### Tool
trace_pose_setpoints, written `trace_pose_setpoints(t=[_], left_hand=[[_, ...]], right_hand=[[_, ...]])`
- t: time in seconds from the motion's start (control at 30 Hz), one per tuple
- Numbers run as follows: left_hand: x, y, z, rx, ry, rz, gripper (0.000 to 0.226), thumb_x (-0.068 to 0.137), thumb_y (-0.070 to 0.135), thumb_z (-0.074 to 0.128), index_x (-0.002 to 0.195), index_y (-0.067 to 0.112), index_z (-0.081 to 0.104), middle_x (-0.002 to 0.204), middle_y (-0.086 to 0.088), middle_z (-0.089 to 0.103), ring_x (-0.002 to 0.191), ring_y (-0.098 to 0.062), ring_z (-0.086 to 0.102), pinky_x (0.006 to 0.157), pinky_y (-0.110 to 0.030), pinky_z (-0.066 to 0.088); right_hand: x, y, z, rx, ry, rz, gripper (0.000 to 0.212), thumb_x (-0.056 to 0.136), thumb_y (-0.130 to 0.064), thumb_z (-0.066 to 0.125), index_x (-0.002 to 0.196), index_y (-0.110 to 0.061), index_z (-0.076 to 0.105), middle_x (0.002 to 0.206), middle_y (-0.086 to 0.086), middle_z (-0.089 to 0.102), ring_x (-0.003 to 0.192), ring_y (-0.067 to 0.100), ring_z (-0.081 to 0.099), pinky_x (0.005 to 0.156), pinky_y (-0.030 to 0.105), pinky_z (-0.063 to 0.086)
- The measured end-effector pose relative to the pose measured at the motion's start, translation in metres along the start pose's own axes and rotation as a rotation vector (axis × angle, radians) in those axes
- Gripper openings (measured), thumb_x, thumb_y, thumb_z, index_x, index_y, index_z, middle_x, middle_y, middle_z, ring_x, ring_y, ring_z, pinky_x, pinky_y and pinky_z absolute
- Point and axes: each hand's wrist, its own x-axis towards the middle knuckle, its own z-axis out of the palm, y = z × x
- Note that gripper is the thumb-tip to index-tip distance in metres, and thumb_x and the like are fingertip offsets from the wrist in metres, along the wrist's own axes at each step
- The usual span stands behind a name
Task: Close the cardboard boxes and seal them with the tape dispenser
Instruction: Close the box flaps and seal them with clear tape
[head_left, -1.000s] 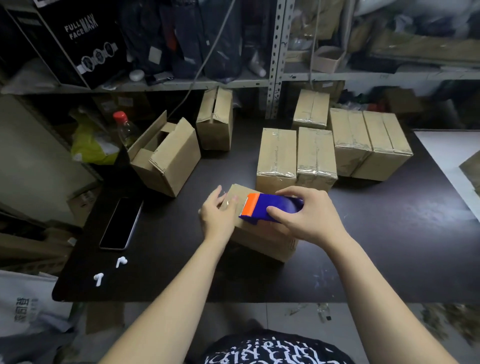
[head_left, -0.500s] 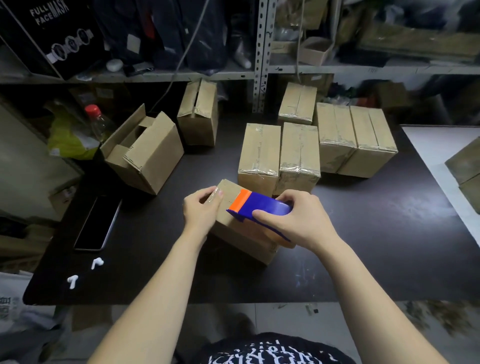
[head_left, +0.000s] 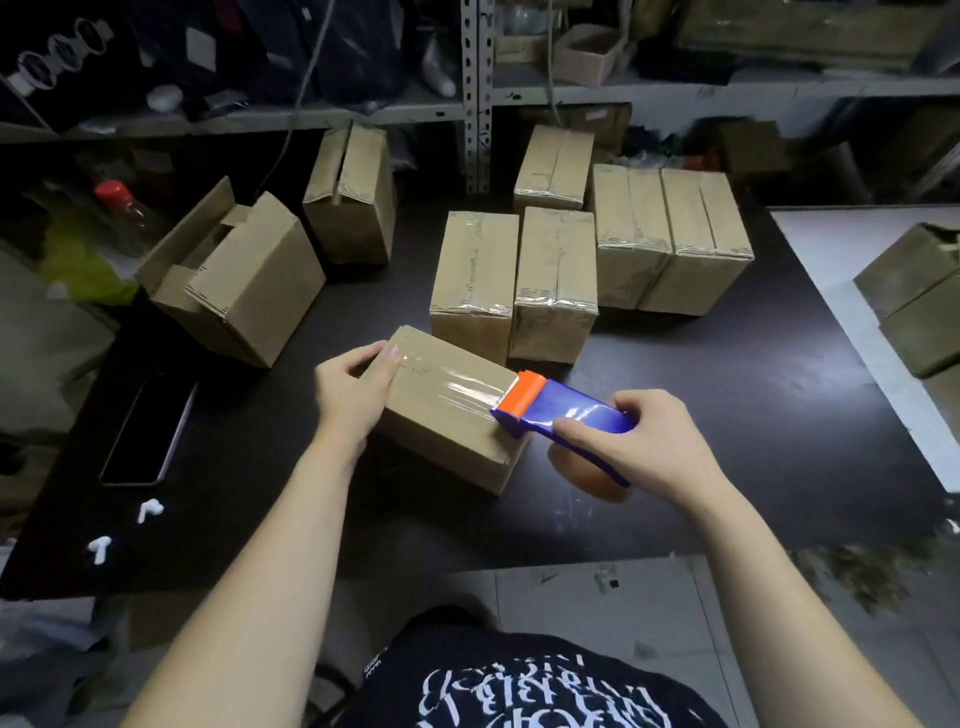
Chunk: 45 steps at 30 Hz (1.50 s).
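A closed cardboard box (head_left: 441, 415) lies near the front of the dark table (head_left: 727, 415), with a strip of clear tape along its top. My left hand (head_left: 353, 395) grips its left end. My right hand (head_left: 649, 441) holds the blue and orange tape dispenser (head_left: 550, 410), whose orange head sits at the box's right end. Several taped boxes (head_left: 556, 280) stand behind. An open box (head_left: 239, 280) lies on its side at the left, and an untaped box (head_left: 353, 192) stands behind it.
A phone (head_left: 148, 431) and two white earbuds (head_left: 124, 525) lie at the table's left front. A red-capped bottle (head_left: 124, 213) and yellow bag sit at the far left. Shelving (head_left: 478, 93) runs behind. More boxes (head_left: 914, 301) rest on a white surface at the right.
My right hand has drawn the dispenser from the box's left part to its right end, laying tape along the top. My left hand stays on the left end.
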Motion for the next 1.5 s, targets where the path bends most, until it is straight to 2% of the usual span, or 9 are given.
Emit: trace_pose_setpoints(t=[0.37, 0.53, 0.77, 0.87, 0.97, 1.2, 1.3, 1.4, 1.5], left_hand=[[0.002, -0.002, -0.001, 0.043, -0.01, 0.052, 0.036, 0.086, 0.034, 0.084, 0.118, 0.018, 0.078, 0.109, 0.009, 0.075, 0.105, -0.004, 0.068, 0.097, -0.036, 0.057], [0.004, 0.0, 0.0, 0.047, -0.039, 0.062, 0.038, 0.087, 0.032, 0.083, 0.122, 0.017, 0.076, 0.116, 0.004, 0.075, 0.109, -0.008, 0.067, 0.09, -0.028, 0.056], [0.007, 0.001, 0.001, 0.065, -0.065, 0.083, 0.038, 0.088, 0.03, 0.082, 0.123, 0.016, 0.076, 0.115, 0.006, 0.074, 0.106, -0.006, 0.067, 0.079, -0.016, 0.053], [0.007, 0.001, 0.001, 0.053, -0.08, 0.097, 0.037, 0.088, 0.027, 0.083, 0.122, 0.013, 0.076, 0.107, 0.008, 0.074, 0.098, 0.001, 0.068, 0.069, -0.007, 0.053], [0.01, 0.0, 0.0, 0.061, -0.087, 0.119, 0.037, 0.088, 0.029, 0.083, 0.121, 0.014, 0.076, 0.109, 0.006, 0.075, 0.101, -0.001, 0.069, 0.07, -0.007, 0.052], [0.009, 0.0, -0.001, 0.102, -0.121, 0.14, 0.032, 0.09, 0.033, 0.08, 0.119, 0.018, 0.077, 0.106, 0.009, 0.075, 0.096, 0.0, 0.069, 0.065, -0.005, 0.049], [0.008, 0.001, -0.003, 0.106, -0.132, 0.099, 0.046, 0.081, 0.037, 0.087, 0.123, 0.02, 0.076, 0.11, 0.011, 0.074, 0.104, -0.004, 0.069, 0.07, -0.007, 0.05], [0.003, -0.001, -0.005, 0.165, -0.185, 0.104, 0.076, 0.058, 0.038, 0.101, 0.126, 0.028, 0.071, 0.115, 0.014, 0.071, 0.105, -0.001, 0.067, 0.085, -0.017, 0.053], [-0.001, -0.004, -0.007, 0.188, -0.2, 0.123, 0.081, 0.048, 0.041, 0.103, 0.121, 0.036, 0.069, 0.114, 0.016, 0.071, 0.106, -0.003, 0.068, 0.094, -0.028, 0.056]], right_hand=[[-0.02, 0.059, 0.007, 0.19, -0.075, 0.004, 0.068, 0.066, -0.067, 0.077, 0.074, -0.003, 0.058, 0.062, 0.007, 0.055, 0.054, 0.013, 0.047, 0.057, 0.033, 0.041], [-0.026, 0.072, 0.012, 0.251, -0.061, -0.039, 0.051, 0.074, -0.052, 0.084, 0.071, -0.007, 0.058, 0.059, -0.002, 0.054, 0.054, 0.009, 0.048, 0.058, 0.027, 0.041], [-0.039, 0.082, 0.025, 0.312, -0.066, -0.046, 0.054, 0.066, -0.063, 0.083, 0.084, -0.016, 0.064, 0.074, -0.016, 0.068, 0.068, 0.004, 0.065, 0.057, 0.016, 0.049], [-0.041, 0.092, 0.033, 0.278, -0.044, -0.038, 0.062, 0.06, -0.07, 0.08, 0.087, -0.016, 0.065, 0.079, -0.01, 0.071, 0.074, 0.014, 0.07, 0.058, 0.023, 0.055], [-0.044, 0.104, 0.046, 0.281, -0.011, 0.036, 0.061, 0.059, -0.063, 0.084, 0.08, -0.01, 0.064, 0.073, 0.004, 0.069, 0.07, 0.03, 0.068, 0.059, 0.046, 0.059], [-0.019, 0.083, 0.062, 0.033, 0.002, -0.025, 0.053, 0.071, -0.07, 0.081, 0.072, -0.022, 0.058, 0.065, -0.006, 0.062, 0.06, 0.013, 0.06, 0.057, 0.03, 0.048], [-0.012, 0.082, 0.063, 0.085, -0.068, 0.035, 0.064, 0.068, -0.077, 0.075, 0.075, -0.014, 0.065, 0.065, -0.001, 0.065, 0.061, 0.02, 0.062, 0.059, 0.036, 0.05], [-0.007, 0.084, 0.063, 0.196, -0.125, 0.095, 0.06, 0.079, -0.062, 0.081, 0.075, -0.004, 0.066, 0.058, -0.002, 0.057, 0.052, 0.014, 0.051, 0.056, 0.03, 0.041], [-0.004, 0.085, 0.063, 0.294, -0.179, 0.152, 0.057, 0.08, -0.064, 0.078, 0.076, -0.007, 0.073, 0.061, 0.001, 0.065, 0.055, 0.01, 0.057, 0.06, 0.028, 0.043]])
